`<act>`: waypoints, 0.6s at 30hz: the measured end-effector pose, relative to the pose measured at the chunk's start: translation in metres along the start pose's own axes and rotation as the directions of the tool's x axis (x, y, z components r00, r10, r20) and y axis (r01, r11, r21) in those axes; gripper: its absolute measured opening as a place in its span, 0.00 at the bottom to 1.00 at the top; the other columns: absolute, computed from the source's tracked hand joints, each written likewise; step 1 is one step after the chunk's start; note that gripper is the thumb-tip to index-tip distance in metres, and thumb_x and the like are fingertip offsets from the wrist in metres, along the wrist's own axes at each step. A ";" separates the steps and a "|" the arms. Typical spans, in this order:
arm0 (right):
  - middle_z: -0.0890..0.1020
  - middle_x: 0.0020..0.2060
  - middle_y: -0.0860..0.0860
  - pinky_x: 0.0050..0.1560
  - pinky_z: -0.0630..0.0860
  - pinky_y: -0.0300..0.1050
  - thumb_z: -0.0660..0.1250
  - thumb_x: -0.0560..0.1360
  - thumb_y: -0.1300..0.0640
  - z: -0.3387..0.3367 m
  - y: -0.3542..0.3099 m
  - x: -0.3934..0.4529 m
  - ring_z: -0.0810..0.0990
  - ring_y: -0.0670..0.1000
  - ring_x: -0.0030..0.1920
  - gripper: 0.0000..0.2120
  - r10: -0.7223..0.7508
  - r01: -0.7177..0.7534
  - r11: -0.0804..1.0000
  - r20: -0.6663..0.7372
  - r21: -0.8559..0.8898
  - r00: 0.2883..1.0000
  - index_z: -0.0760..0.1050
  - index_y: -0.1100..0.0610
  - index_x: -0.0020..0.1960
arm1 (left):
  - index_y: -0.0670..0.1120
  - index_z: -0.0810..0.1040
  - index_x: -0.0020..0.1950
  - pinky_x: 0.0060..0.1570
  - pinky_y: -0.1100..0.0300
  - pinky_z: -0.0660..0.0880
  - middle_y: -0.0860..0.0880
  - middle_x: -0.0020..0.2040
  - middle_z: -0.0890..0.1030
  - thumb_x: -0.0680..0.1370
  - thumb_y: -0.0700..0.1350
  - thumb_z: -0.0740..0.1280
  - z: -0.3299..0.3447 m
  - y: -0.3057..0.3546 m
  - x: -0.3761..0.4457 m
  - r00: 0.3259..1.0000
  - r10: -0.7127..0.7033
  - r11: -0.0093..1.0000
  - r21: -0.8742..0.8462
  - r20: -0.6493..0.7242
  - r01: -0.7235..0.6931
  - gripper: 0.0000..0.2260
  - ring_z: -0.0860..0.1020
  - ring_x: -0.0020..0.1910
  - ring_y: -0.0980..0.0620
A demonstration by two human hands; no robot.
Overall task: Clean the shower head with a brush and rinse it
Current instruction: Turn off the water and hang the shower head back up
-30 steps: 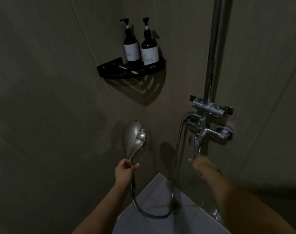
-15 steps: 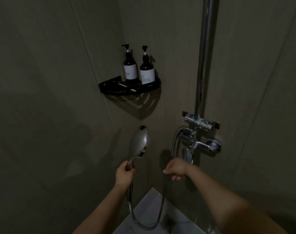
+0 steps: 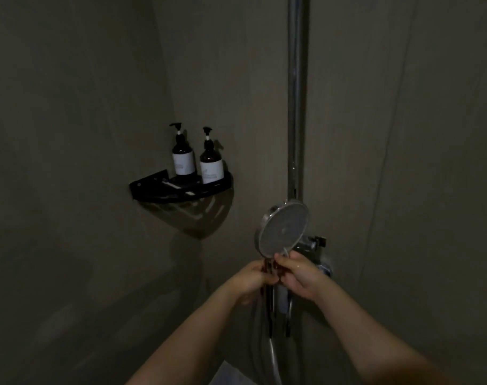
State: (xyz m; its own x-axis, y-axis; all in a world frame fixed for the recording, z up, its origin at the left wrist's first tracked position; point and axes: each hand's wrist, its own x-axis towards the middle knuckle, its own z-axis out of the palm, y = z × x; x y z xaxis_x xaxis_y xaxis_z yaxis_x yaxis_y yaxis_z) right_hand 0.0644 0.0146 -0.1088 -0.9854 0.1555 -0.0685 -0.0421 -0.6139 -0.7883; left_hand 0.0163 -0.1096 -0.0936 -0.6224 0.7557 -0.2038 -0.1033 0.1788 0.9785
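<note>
— Where's the round chrome shower head [image 3: 282, 230] with the pale grey spray face?

— Low and right of centre, held up in front of the vertical chrome riser pipe [image 3: 296, 101]. Its flat face is turned toward the camera and tilted a little to the left.

— Who has hold of it?

— Both hands, at the handle just under the face. The left hand [image 3: 249, 279] has its fingers curled round the handle from the left side. The right hand [image 3: 299, 276] is curled round it from the right, thumb and fingertips up at the lower rim of the face. The two hands touch or nearly touch — the handle between them is almost hidden.

— And the hose?

— The silver flexible hose [image 3: 273, 357] hangs down from under the hands toward the near bottom edge.

— Anything behind?

— Part of the chrome mixer valve [image 3: 314, 243] shows just right of the shower head, behind the right hand. Farther left, in the corner of the dim grey-tiled walls, a black corner shelf [image 3: 150, 186] carries two dark pump bottles with white labels [image 3: 198, 159], standing upright side by side. The light is low, so small details stay unclear.
</note>
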 end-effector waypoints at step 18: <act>0.76 0.37 0.52 0.36 0.71 0.30 0.66 0.70 0.74 -0.013 -0.092 -0.023 0.74 0.41 0.34 0.11 -0.509 0.006 0.582 -0.358 -0.813 0.783 0.73 0.65 0.50 | 0.32 0.74 0.61 0.47 0.65 0.74 0.36 0.58 0.79 0.72 0.27 0.64 0.056 0.104 0.098 0.924 0.361 0.912 0.158 0.125 -0.378 0.17 0.78 0.58 0.42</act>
State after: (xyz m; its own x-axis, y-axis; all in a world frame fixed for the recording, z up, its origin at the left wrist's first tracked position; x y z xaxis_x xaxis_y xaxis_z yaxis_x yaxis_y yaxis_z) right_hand 0.0928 0.0778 -0.0425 -0.6916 0.7107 0.1285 0.1033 0.2735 -0.9563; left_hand -0.0122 0.0184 -0.0136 -0.5151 0.8419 0.1606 0.2634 -0.0228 0.9644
